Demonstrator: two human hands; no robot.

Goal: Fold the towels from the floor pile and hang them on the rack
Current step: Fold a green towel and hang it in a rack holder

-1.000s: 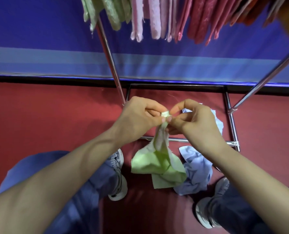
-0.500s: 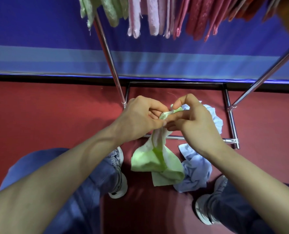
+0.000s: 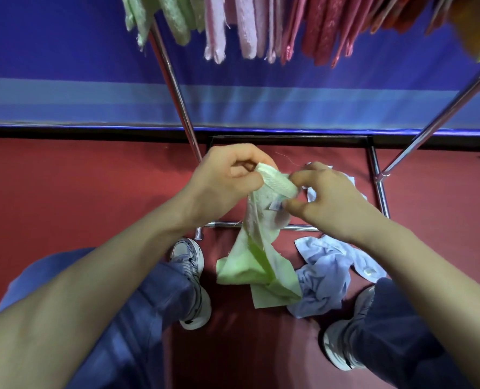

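Observation:
A light green towel hangs crumpled between my hands above the red floor. My left hand grips its top edge with curled fingers. My right hand pinches the same edge a little to the right, near a small label. A pale blue towel lies bunched on the floor under my right forearm. Along the top of the view, green, pink and red towels hang folded on the rack.
The rack's chrome legs slant down to a metal base frame on the red floor. A blue wall stands behind. My two shoes flank the towels.
My hands have drawn slightly apart along the green towel's top edge, spreading a short stretch of it and showing a label. The camera view shifted a little.

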